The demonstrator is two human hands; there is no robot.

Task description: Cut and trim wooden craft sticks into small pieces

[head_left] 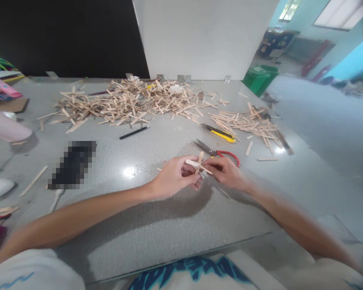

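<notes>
My left hand (181,173) is closed round a few small crossed wooden craft sticks (192,163), held above the table. One pale stick points to the left and another sticks up. My right hand (226,172) meets them from the right, its thumb and fingers pinched at the crossing. The exact grip of those fingertips is partly hidden. Just beyond my hands lie scissors (228,154) with red handles, blades apart. Behind the scissors rests a yellow and black utility knife (219,133).
A big heap of craft sticks (124,102) spreads along the back, with a smaller pile (245,123) at right. A black pen (134,133), a pixelated dark object (74,165) with a cable, a white mouse (0,188) and a pink bottle (7,125) lie leftward. The table's edge (181,259) runs nearest me.
</notes>
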